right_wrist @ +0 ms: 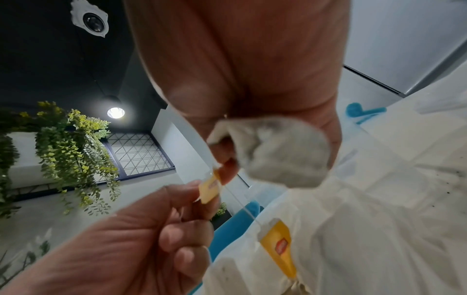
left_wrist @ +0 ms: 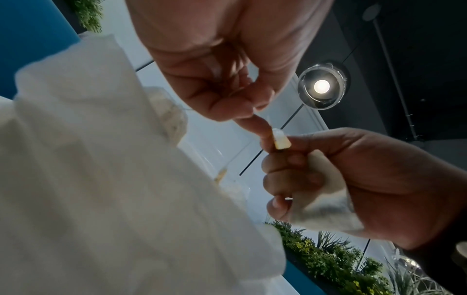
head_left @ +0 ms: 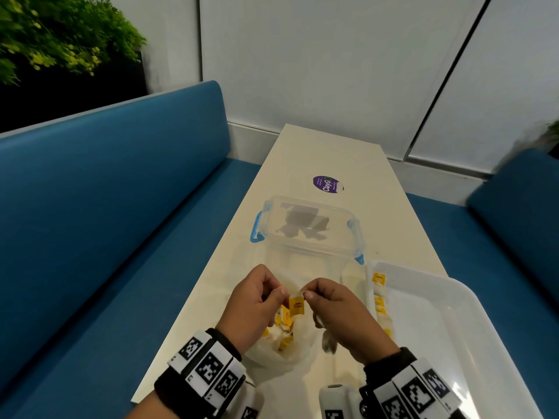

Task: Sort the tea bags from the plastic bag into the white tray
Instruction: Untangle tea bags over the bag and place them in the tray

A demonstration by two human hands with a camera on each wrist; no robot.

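Right hand [right_wrist: 252, 69] big and close at the top, with a soft grey tea bag [right_wrist: 275, 151] tucked under its curled fingers. Fingertips pinching the top of a small yellow tag [right_wrist: 209, 188]. Left hand [right_wrist: 131, 239] coming up from the bottom left, thumb and finger pinching the same tag from below. Thin white string [right_wrist: 242, 205] running down from the tag to the right. Crinkly plastic bag [right_wrist: 379, 219] filling the right side, with another yellow tag [right_wrist: 278, 247] just beside its near edge. Far off on the left, hanging green plants [right_wrist: 73, 151], a round ceiling lamp [right_wrist: 115, 112] and a dark ceiling
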